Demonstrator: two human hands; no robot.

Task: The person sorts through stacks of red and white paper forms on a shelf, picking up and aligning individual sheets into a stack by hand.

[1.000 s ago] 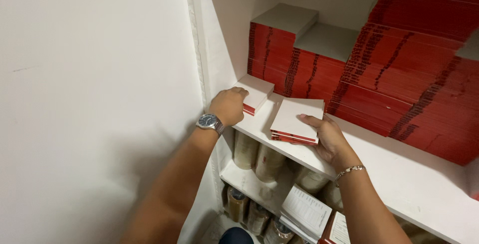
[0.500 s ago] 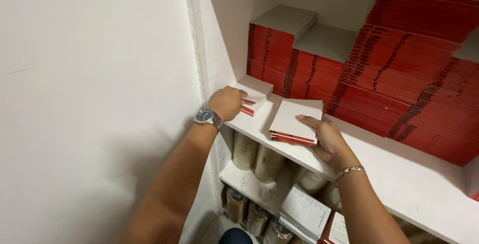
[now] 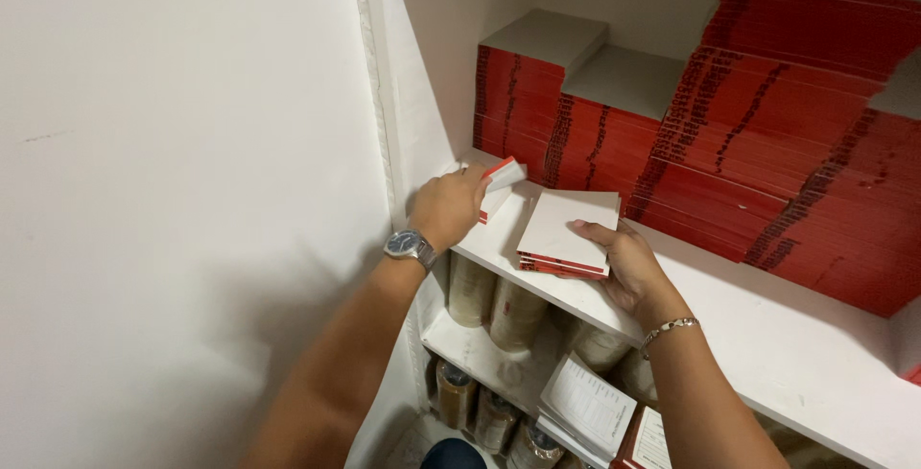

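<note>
White walls framed a built-in white shelf (image 3: 767, 354) set into an alcove, with a plain white wall to the left of it. Along the back of that shelf stood tall stacks of red-edged booklets (image 3: 767, 143), two of the stacks topped by grey cover boards and the rightmost ones rising highest. At the shelf's left end the left hand (image 3: 449, 208), a wristwatch (image 3: 410, 246) on its wrist, had its fingers curled around a small red-and-white booklet (image 3: 501, 174), which was tilted up off a thin pile beneath it, just in front of the leftmost tall stack. Near it, toward the front edge of the shelf, lay a small stack of white-topped booklets (image 3: 566, 229) with red edges showing along its near side. The right hand (image 3: 628, 268) held this stack from the right and from underneath, thumb lying on the white top near the corner and the other fingers tucked below, partly over the shelf's front edge; a thin bracelet (image 3: 672, 327) circled that wrist. Below, on lower shelves, stood rolls of brownish tape (image 3: 494, 301) in rows, and a printed white paper pad (image 3: 590, 402) lay beside a red-covered item whose kind could not be made out.
</note>
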